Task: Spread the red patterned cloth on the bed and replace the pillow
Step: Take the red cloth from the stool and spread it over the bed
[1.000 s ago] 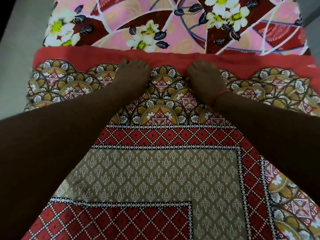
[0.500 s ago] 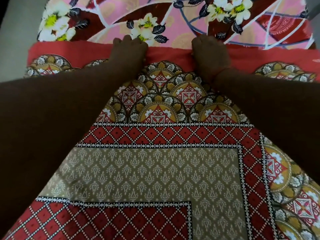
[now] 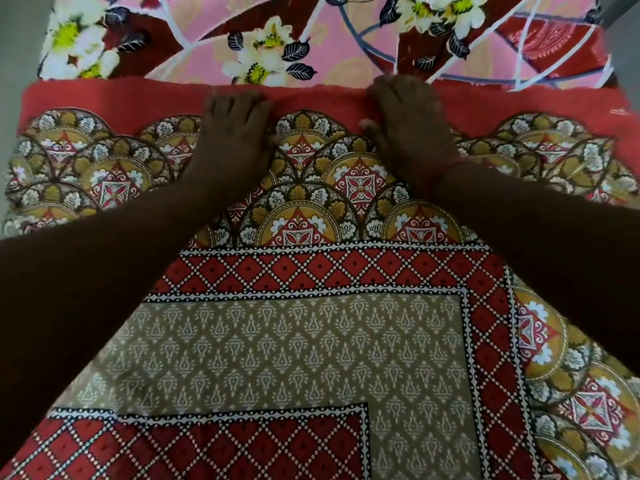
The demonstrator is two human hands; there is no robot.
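Nearest me the red patterned cloth (image 3: 298, 348) already lies flat over the bed: the tan field with small motifs, then the band of red diamonds, then the scalloped medallions, with no large fold that I can see. My forearms reach out across it.

Farther on, my left hand (image 3: 231, 140) rests palm down on the medallion border, its fingers (image 3: 239, 100) fairly straight, a little apart and holding nothing, their tips on the plain red hem. My right hand (image 3: 408, 133) lies beside it, apart from it, also flat on the cloth with the fingertips at the very edge of the hem; the thumb looks tucked in, and I cannot tell whether it pinches any fabric.

Beyond the hem the pink flowered sheet (image 3: 311, 50) shows bare, so the cloth stops short of the head of the bed. No pillow is in view.

I judge the step is smoothing and squaring this far edge. To do it well I should press lightly, sweep both palms outward from the middle toward the corners, and keep the hem a straight line parallel to the bed's end rather than dragging one side ahead.
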